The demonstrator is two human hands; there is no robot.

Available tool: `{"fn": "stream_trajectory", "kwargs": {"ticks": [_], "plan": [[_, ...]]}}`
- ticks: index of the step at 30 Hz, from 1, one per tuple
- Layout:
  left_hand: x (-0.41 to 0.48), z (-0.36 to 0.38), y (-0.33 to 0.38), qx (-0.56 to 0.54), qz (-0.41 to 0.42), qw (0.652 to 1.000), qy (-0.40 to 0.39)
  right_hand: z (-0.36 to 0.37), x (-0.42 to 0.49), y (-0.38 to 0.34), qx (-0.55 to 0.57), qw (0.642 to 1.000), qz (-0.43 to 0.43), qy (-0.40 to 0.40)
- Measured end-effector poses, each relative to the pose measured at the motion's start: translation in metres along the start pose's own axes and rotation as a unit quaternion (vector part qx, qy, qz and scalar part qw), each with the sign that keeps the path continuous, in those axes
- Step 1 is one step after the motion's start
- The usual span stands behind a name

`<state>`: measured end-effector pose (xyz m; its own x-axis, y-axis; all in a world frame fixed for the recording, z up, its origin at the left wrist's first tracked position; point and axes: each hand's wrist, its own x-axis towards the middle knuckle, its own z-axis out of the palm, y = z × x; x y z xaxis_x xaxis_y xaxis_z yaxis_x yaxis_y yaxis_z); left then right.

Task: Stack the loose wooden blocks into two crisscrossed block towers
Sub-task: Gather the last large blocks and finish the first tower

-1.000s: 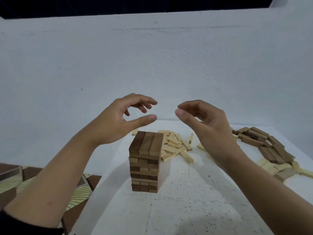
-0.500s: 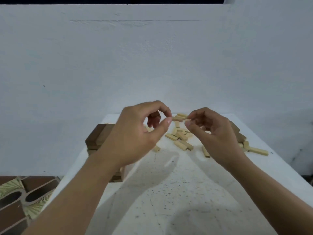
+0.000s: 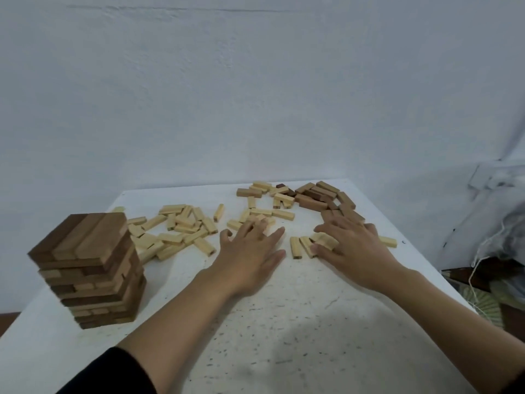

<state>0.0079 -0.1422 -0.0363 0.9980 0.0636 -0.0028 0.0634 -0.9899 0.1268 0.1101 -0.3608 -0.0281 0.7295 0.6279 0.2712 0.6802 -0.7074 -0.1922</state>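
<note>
Most of the view is a pale blue-grey plaster wall (image 3: 255, 95). Below it a white speckled worktop (image 3: 284, 322) runs from the near edge to the wall.

On the left side of the worktop stands a finished crisscrossed tower of brown and tan wooden blocks (image 3: 91, 268), upright, with three dark blocks laid side by side on top. Just behind and to the right of it lies a loose heap of pale wooden blocks (image 3: 176, 234). At the far right, near the wall, is a heap of dark brown wooden blocks (image 3: 321, 197). Between the two heaps is a thinner scatter of pale blocks (image 3: 270, 211).

Both forearms reach in from the near edge, the left one out of a black sleeve (image 3: 113, 373). The left hand (image 3: 250, 251) is palm down with its fingers straight and spread, the fingertips over the near blocks of the scatter. The right hand (image 3: 358, 248) is also palm down, fingers straight and fanned apart, reaching onto the near end of the dark heap.

One short pale block (image 3: 326, 240) lies against the right thumb. Two pale blocks side by side (image 3: 295, 247) sit between the hands, and a single pale block (image 3: 387, 241) lies just right of the right hand.
</note>
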Motion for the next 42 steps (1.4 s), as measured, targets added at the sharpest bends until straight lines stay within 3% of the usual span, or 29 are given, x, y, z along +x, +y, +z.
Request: {"fn": "stream_trajectory", "kwargs": {"ticks": [5, 8, 10, 12, 15, 18, 22, 27, 34, 42], "plan": [[0.014, 0.003, -0.016, 0.036, -0.03, 0.999, 0.013, 0.002, 0.01, 0.016, 0.05, 0.998, 0.003, 0.033], [0.02, 0.006, -0.013, 0.038, -0.043, 0.995, 0.083, 0.011, 0.013, 0.017, 0.041, 0.998, -0.003, 0.04], [0.021, 0.006, -0.003, -0.016, -0.001, 0.991, 0.135, 0.014, 0.013, 0.017, 0.045, 0.998, 0.002, 0.051], [0.02, 0.003, 0.012, -0.062, 0.077, 0.989, 0.108, 0.016, 0.012, 0.015, 0.054, 0.997, 0.001, 0.061], [0.018, 0.007, 0.032, -0.005, 0.156, 0.988, 0.011, 0.019, 0.007, 0.016, 0.083, 0.995, -0.014, 0.05], [0.019, 0.014, 0.033, 0.01, 0.158, 0.987, -0.018, 0.017, 0.005, 0.02, 0.145, 0.988, -0.006, 0.063], [0.02, 0.01, 0.022, 0.045, 0.136, 0.99, -0.001, 0.007, 0.006, 0.025, 0.218, 0.966, 0.049, 0.131], [0.024, 0.009, 0.016, 0.039, 0.126, 0.987, 0.088, 0.007, 0.006, 0.041, 0.151, 0.979, 0.04, 0.132], [0.035, 0.014, 0.051, 0.033, 0.205, 0.978, 0.022, 0.01, 0.002, 0.043, 0.121, 0.985, 0.053, 0.111], [0.041, 0.007, 0.03, -0.018, 0.172, 0.977, 0.125, 0.009, 0.002, 0.035, 0.11, 0.987, 0.064, 0.101]]}}
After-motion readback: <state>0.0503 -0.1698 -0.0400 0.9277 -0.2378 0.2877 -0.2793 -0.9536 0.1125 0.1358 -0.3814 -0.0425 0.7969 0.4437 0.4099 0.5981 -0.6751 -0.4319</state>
